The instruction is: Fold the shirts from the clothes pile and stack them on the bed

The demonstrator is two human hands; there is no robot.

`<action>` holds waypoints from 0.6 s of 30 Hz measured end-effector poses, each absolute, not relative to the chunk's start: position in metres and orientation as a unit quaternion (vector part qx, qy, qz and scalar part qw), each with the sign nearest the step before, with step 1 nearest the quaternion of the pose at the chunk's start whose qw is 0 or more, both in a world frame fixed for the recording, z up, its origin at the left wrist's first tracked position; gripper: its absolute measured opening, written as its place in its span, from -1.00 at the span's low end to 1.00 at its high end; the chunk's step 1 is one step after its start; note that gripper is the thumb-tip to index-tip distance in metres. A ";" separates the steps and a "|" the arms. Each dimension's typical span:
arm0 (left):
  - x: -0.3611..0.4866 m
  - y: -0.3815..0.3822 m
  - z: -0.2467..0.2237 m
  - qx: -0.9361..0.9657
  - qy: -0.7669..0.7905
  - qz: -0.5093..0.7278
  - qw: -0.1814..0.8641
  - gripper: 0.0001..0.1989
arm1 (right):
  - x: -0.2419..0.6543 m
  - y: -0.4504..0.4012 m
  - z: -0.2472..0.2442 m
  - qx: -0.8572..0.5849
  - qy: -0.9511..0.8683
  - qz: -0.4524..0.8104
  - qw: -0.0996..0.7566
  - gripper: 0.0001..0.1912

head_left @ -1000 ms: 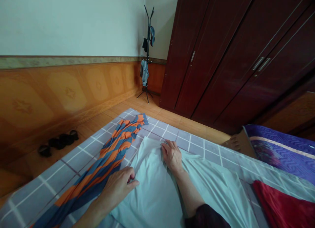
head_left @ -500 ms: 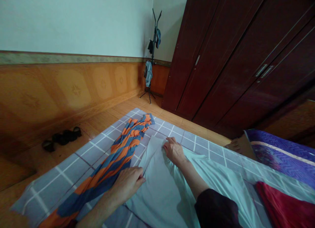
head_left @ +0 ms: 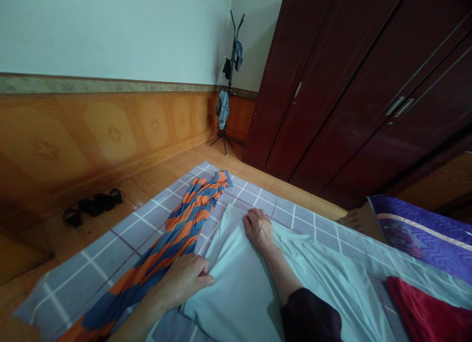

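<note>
A thin pale mint-green garment [head_left: 241,283] lies spread across a grey checked bed cover [head_left: 140,224]; its exact kind is unclear. At the garment's left edge, my left hand [head_left: 190,278] is closed, pinching the fabric between thumb and fingers and drawing folds in it. My right hand [head_left: 260,229] has its fingers curled down over the cloth near the far end, gripping it. An orange and blue striped garment [head_left: 191,216] lies bunched lengthwise on the left, close to my left hand.
Red cloth [head_left: 424,307] lies at the bed's right. Beyond are a purple patterned padded item [head_left: 424,224], a dark red wardrobe [head_left: 332,86] and a coat rack [head_left: 231,66] in the corner. Dark shoes [head_left: 94,205] stand on the floor at left.
My left hand has shifted slightly left and nearer, pulling the garment's left edge outward into folds. My right hand's fingers have curled further down onto the cloth.
</note>
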State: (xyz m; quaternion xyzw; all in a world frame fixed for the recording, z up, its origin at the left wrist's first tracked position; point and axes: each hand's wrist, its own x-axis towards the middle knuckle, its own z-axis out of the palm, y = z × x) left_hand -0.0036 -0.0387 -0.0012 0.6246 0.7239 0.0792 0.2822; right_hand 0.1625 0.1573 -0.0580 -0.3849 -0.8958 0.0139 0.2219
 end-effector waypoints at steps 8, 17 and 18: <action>-0.003 -0.036 -0.011 0.616 0.728 0.097 0.284 -0.88 | 0.166 0.155 -0.057 -0.320 -0.914 0.070 0.239 -0.84; -0.004 -0.036 -0.019 0.631 0.721 0.070 0.276 -0.87 | 0.160 0.162 -0.062 -0.330 -0.894 0.107 0.284 -0.87; -0.004 -0.036 -0.019 0.632 0.720 0.067 0.277 -0.87 | 0.159 0.163 -0.062 -0.339 -0.888 0.107 0.292 -0.86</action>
